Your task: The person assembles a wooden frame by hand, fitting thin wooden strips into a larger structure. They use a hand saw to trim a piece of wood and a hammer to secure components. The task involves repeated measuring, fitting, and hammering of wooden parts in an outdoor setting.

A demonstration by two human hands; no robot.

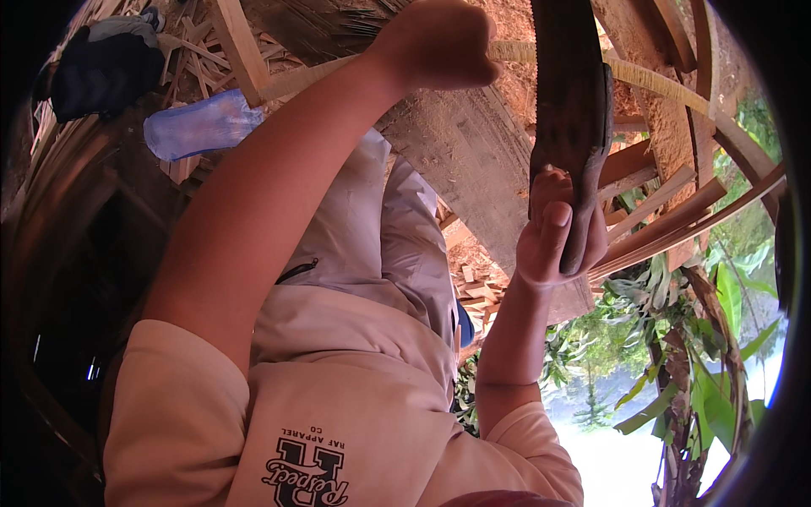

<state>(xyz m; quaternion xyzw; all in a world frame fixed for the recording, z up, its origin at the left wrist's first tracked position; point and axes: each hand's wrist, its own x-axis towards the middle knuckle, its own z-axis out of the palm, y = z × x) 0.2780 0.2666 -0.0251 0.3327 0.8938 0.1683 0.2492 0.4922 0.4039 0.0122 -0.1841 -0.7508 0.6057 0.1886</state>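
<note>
My right hand [553, 232] is closed around the dark handle of a handsaw [568, 93]. The saw's wide dark blade points away from me, its toothed edge on the left. It crosses over a thin, pale wooden strip [655, 79] that runs left to right. My left hand [439, 46] is a fist around this strip, just left of the blade. Whether the teeth touch the strip I cannot tell. Beneath both hands lies a wide grey plank [473, 152] dusted with sawdust.
Scrap wood and offcuts [198, 55] litter the far left, by a clear bluish plastic container [203, 127] and a dark bundle [106, 68]. Curved timber pieces [667, 224] stand at right. Green plants [718, 380] grow beyond them.
</note>
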